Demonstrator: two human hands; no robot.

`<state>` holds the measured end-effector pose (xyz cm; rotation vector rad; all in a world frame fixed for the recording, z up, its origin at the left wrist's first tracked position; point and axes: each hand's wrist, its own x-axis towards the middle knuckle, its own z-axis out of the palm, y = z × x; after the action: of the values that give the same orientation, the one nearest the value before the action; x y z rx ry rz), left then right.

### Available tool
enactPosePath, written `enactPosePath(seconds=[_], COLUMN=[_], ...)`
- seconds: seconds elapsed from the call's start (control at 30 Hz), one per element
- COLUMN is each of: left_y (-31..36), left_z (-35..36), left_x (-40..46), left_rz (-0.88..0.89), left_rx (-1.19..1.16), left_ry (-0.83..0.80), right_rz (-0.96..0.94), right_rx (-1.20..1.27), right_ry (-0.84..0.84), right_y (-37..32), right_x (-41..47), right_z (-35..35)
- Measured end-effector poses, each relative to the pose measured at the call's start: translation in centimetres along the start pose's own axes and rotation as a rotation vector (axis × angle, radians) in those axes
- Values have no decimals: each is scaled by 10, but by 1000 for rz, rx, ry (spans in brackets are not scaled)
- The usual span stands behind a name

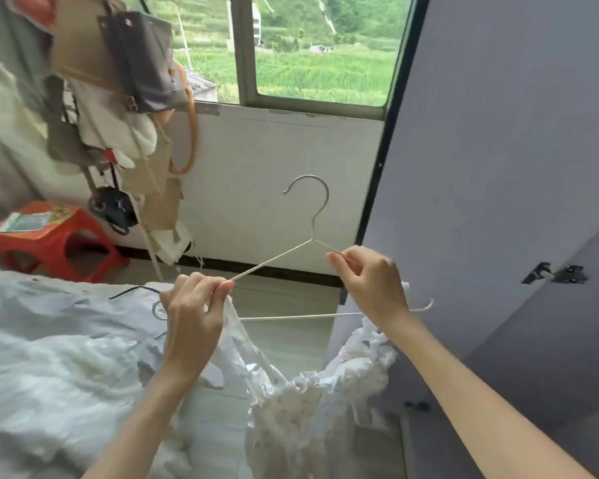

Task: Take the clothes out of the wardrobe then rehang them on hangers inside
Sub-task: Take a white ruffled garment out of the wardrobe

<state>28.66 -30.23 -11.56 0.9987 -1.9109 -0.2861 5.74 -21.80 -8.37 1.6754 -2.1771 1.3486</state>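
A white wire hanger (284, 253) with a metal hook is held upright in front of me. My left hand (191, 314) pinches its left arm together with a thin strap of a white ruffled dress (291, 406). My right hand (370, 281) pinches the hanger's right arm, and the dress's other shoulder bunches under that wrist. The dress hangs down between my forearms. The grey wardrobe door (498, 167) stands open at the right.
More pale clothes (49, 357) lie heaped on the bed at the left. Bags (142, 60) hang from a rack at the upper left, with a red stool (52, 236) below. A window (322, 50) is straight ahead.
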Motion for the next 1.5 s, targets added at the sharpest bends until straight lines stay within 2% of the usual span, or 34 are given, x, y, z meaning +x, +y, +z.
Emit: enactPosePath(seconds=[0.07,0.2,0.37,0.57,0.77,0.93,1.1,1.5], left_y=[-16,-44,-63,-61,-40,-29,-28,-70], left_z=[-29,-81,-137,-198,-265,-334,-418,-671], left_x=[1,-10,-31,-74,-98,-118,-145,-175], left_rz=[-97,-283,-372,-432,-453,-532,-488,-387], left_rx=[18,56,228,527,818,1017,1200,1437], left_ry=[86,248,389,593,783,955,1050,1137], right_rz=[-155,-302,-455,-646,-776,-793,-827,-738], right_rx=[-96,-128,41,307,489,688,859,1088], right_ry=[96,191,143,-35,-35,-126,-197,-113], right_y=[-11,-29,-81,-152,-244,-338,-441,-704], right_x=[9,22,39,35,23,-6,-47,-137], right_z=[26,77,136,187,215,239,251,286])
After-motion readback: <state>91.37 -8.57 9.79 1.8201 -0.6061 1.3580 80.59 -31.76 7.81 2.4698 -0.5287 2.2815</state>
